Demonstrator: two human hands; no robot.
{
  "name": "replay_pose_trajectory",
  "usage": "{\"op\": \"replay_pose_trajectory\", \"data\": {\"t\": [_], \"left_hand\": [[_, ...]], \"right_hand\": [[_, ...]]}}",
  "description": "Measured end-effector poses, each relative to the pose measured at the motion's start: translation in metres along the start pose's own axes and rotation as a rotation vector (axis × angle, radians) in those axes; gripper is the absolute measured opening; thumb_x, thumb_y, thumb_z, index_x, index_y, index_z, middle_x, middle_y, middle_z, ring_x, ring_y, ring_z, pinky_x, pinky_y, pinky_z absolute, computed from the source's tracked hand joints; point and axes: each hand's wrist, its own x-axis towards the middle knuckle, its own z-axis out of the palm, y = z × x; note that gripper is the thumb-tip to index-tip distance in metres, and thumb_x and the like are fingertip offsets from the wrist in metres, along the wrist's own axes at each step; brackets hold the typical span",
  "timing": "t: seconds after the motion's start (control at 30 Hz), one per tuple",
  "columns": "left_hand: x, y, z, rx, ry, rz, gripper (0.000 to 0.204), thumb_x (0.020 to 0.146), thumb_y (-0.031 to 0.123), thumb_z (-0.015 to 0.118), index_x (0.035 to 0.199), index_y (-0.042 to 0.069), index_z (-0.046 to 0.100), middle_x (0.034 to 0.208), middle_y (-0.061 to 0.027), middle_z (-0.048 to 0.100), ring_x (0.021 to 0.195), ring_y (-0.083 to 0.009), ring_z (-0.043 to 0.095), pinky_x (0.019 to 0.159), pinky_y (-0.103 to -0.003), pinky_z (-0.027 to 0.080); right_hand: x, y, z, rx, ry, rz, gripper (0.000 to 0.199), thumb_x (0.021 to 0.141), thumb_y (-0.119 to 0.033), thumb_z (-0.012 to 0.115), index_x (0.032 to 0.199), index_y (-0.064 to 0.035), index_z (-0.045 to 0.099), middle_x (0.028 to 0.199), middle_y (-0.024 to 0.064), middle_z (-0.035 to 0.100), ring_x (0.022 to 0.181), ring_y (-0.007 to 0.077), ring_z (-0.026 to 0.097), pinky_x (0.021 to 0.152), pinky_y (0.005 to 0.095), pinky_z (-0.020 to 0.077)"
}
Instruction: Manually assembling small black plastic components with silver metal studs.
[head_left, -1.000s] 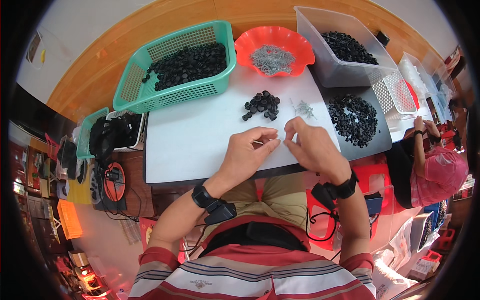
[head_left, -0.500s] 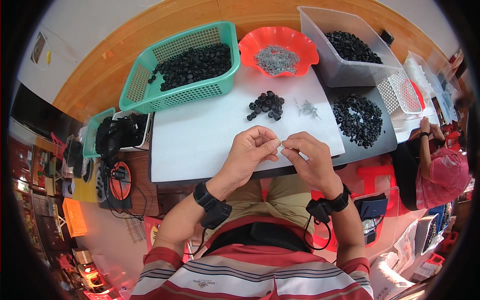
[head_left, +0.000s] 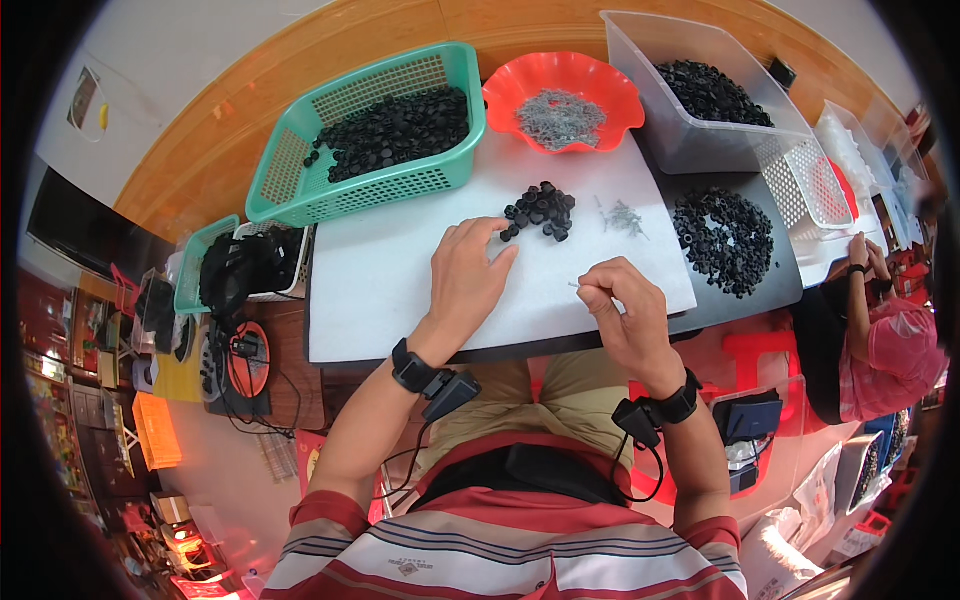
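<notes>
My left hand (head_left: 468, 272) lies flat on the white table top (head_left: 380, 290) with fingers spread, its fingertips reaching toward a small heap of black caps (head_left: 540, 210). My right hand (head_left: 618, 305) hovers near the front edge with fingers curled, pinching a thin small metal pin (head_left: 574, 285) at its fingertips. A few loose metal pins (head_left: 622, 216) lie to the right of the heap. Both wrists carry black bands with cables.
A green basket (head_left: 370, 180) of black caps stands at the back left, a red bowl (head_left: 565, 95) of metal pins behind the heap, a clear bin (head_left: 700, 140) of black parts at the right. More black parts (head_left: 722, 240) lie on a grey tray. Another person (head_left: 880, 330) sits at far right.
My hands were together at the front edge, working on one small piece. They have parted: the left hand has moved forward toward the black heap, and the right stays back with the pin.
</notes>
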Motion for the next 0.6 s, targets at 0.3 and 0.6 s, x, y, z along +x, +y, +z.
{"op": "replay_pose_trajectory", "data": {"t": [0.3, 0.6], "left_hand": [[0.002, 0.0, -0.001, -0.002, -0.068, 0.036, 0.022, 0.084, 0.008, 0.076, 0.104, 0.002, 0.07, 0.095, -0.0126, 0.074, 0.084, -0.0262, 0.072, 0.078, -0.036, 0.057], [-0.02, 0.031, -0.007, -0.33, -0.124, 0.025, 0.02, 0.084, 0.003, 0.077, 0.102, 0.0, 0.069, 0.096, -0.0096, 0.075, 0.086, -0.0174, 0.076, 0.081, -0.029, 0.061]], "right_hand": [[-0.003, 0.002, 0.001, 0.084, -0.006, 0.107, 0.007, 0.095, -0.003, 0.069, 0.098, 0.0006, 0.065, 0.091, 0.0122, 0.067, 0.075, 0.0229, 0.065, 0.067, 0.0317, 0.0518], [-0.001, 0.008, 0.01, 0.157, -0.006, 0.179, 0.006, 0.096, -0.005, 0.068, 0.098, 0.0003, 0.066, 0.088, 0.011, 0.065, 0.072, 0.0194, 0.06, 0.066, 0.0302, 0.0493]]}}
